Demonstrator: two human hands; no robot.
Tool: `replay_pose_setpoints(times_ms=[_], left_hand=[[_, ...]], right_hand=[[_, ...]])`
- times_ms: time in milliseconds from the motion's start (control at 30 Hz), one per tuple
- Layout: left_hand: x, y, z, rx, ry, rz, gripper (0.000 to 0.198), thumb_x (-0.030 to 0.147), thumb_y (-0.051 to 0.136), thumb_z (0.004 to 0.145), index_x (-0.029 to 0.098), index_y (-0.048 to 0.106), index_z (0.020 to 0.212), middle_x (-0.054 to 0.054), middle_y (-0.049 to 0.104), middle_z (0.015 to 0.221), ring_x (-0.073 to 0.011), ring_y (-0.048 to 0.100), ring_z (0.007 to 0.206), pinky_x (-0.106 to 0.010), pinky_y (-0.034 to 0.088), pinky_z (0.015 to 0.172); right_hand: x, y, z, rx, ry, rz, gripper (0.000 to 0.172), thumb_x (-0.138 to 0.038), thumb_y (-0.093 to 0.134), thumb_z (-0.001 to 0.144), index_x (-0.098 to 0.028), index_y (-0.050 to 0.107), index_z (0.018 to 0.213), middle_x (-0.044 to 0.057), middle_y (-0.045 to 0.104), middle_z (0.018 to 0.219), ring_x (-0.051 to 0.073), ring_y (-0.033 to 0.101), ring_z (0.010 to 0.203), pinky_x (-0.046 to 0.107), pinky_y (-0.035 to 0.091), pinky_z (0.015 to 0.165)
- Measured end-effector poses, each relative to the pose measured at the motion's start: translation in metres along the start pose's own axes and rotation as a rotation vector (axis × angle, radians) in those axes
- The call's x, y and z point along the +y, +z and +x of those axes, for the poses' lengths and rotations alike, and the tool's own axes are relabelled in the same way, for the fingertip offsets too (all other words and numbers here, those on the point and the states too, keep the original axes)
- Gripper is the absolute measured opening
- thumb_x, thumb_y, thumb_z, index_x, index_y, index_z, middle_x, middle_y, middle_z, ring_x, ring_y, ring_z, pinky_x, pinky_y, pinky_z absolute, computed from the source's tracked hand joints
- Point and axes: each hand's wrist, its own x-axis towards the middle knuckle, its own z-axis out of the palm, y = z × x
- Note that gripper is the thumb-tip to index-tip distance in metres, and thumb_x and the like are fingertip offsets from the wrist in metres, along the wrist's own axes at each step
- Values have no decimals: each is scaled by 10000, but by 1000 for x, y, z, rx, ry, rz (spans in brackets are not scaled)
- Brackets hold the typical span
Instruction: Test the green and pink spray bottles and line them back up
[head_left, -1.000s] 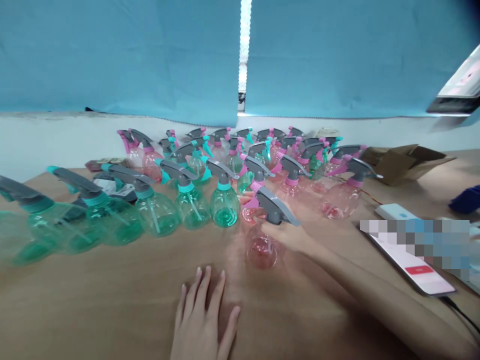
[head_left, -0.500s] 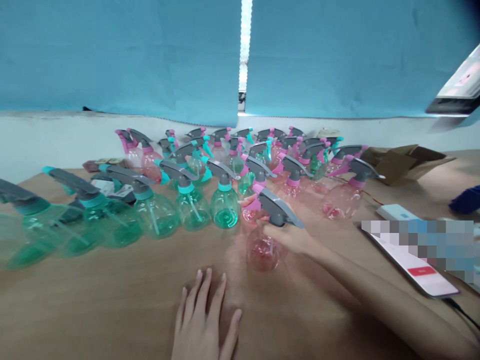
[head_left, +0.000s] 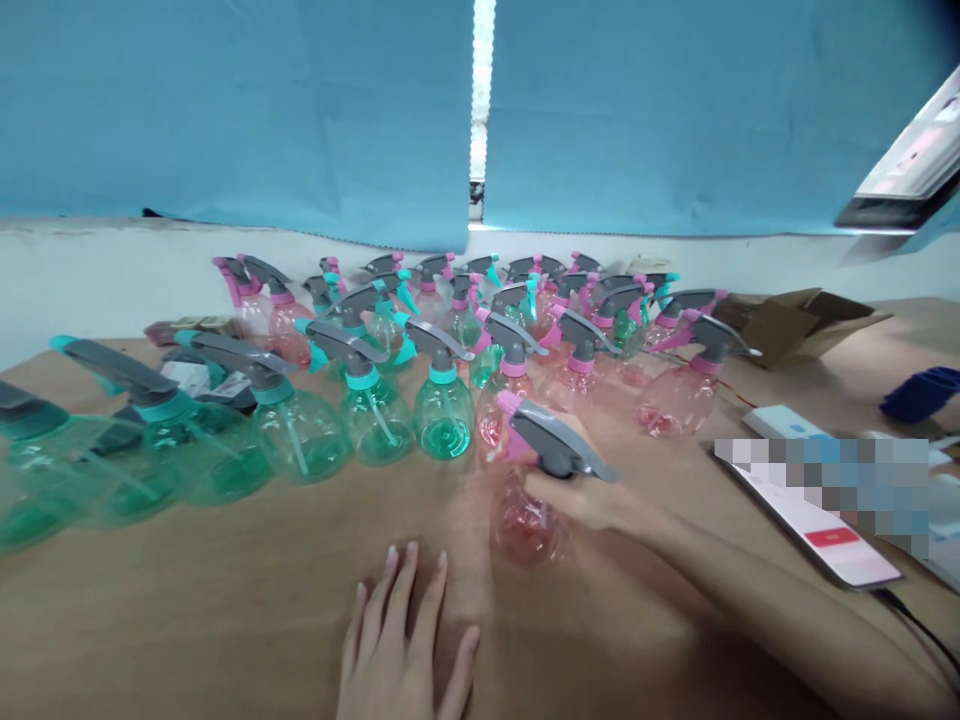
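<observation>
My right hand (head_left: 592, 495) is closed around a clear pink spray bottle (head_left: 525, 520) with a grey trigger head, which stands on the wooden table (head_left: 225, 600) in front of the rows. My left hand (head_left: 401, 645) lies flat on the table with its fingers stretched out, holding nothing, just to the left of and nearer than that bottle. Behind them stand several green spray bottles (head_left: 442, 410) on the left and several pink spray bottles (head_left: 679, 395) on the right, all with grey trigger heads.
A phone (head_left: 814, 520) with a lit screen and a cable lies at the right. A white box (head_left: 780, 420) and flattened cardboard (head_left: 802, 320) are behind it. A blue cloth (head_left: 240, 110) covers the wall. A tilted screen (head_left: 907, 170) hangs upper right.
My right hand has drawn the pink bottle slightly nearer and lower in view. My left hand stays flat on the table. The view has shifted a little to the right.
</observation>
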Motion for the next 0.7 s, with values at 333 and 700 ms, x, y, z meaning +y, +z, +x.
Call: replay_pose_setpoints(times_ms=[333,700], left_hand=[[1,0,1,-1,-7,-15,456,353,430,890,147,483,1294,-157,479,1348,-330,441,1226,-517,373,955],[3,-2,2,-15,-27,-40,465,362,424,888,159,486,1301,-140,480,1354,-328,432,1237,-518,369,965]], right_hand=[[11,10,-6,-28,62,174,311,-88,455,620,-229,498,894,-69,437,650,79,365,509,207,345,472],[7,9,-5,-21,58,154,324,-69,447,594,-235,492,868,-73,418,634,82,344,505,212,333,478]])
